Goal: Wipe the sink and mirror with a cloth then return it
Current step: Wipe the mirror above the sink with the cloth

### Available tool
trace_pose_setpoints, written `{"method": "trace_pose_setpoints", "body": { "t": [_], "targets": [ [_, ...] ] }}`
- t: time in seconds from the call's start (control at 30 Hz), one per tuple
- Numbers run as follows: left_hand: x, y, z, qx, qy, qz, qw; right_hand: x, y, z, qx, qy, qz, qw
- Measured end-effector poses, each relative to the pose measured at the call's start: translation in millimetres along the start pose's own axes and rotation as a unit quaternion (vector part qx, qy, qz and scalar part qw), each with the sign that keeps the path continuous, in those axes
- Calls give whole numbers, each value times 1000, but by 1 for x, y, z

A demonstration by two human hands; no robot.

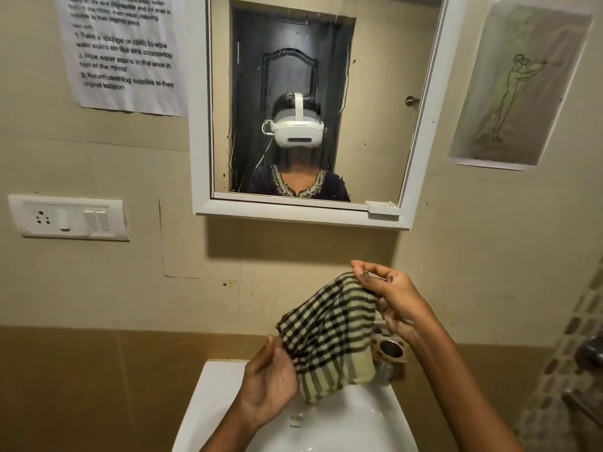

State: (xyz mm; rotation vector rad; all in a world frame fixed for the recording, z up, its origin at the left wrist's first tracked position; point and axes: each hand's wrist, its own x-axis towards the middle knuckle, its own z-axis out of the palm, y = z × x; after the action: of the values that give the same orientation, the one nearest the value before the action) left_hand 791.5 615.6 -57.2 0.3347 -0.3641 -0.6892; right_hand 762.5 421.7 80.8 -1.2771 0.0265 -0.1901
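Note:
A black-and-cream checked cloth hangs in the air above the white sink. My right hand pinches its upper corner between thumb and fingers. My left hand grips its lower left edge, palm up. The cloth's bottom end dangles just over the basin. On the wall above hangs the white-framed mirror, streaked with water marks; it reflects a person wearing a white headset. The tap shows partly behind the cloth and my right wrist.
A switch and socket plate is on the wall at left. A printed instruction sheet is taped upper left, a drawing upper right. Metal fittings stick out at the right edge.

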Motion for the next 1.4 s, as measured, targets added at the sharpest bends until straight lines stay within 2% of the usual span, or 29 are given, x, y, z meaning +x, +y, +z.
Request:
{"method": "trace_pose_setpoints", "body": {
  "t": [0.07,0.13,0.2,0.3,0.4,0.5,0.63,0.67,0.77,0.8,0.93,1.0,1.07,1.13,1.23,1.3,1.4],
  "targets": [
    [3,-3,10,53,27,3,998,1,0,-8,57,-33,13,998],
    [9,0,17,195,124,30,972,0,3,-17,38,-56,7,998],
    [18,9,23,326,192,55,924,-2,9,-24,-47,-59,3,997],
    [27,30,31,385,247,98,884,0,22,-35,-238,-39,-16,970],
    [29,50,44,454,176,119,865,1,30,-37,-430,-37,-26,902],
    [28,62,67,554,71,69,827,-4,37,-27,-501,-77,15,862],
    [32,68,91,641,12,12,767,-8,55,-12,-634,-69,24,770],
    [33,69,94,649,-2,-3,760,-11,57,-5,-626,-71,5,777],
    [37,72,98,667,-41,-47,743,-20,56,13,-472,-95,-71,874],
    [38,74,99,670,-44,-54,739,-22,55,17,-433,-108,-82,891],
    [41,86,105,686,-34,-58,725,-24,52,17,-298,-172,-42,938],
    [43,92,112,712,-35,-43,700,-21,51,13,-193,-204,-4,960],
    [48,96,122,757,-18,19,652,-19,48,13,-66,-211,22,975],
    [57,101,137,781,18,108,614,-17,37,19,36,-181,5,983],
    [74,112,170,777,44,243,579,-12,2,38,126,-65,-67,988],
    [86,124,199,770,51,355,528,-9,-33,58,179,-13,-123,976],
    [106,150,252,731,48,508,453,6,-94,87,191,74,-243,948]
  ]
}}
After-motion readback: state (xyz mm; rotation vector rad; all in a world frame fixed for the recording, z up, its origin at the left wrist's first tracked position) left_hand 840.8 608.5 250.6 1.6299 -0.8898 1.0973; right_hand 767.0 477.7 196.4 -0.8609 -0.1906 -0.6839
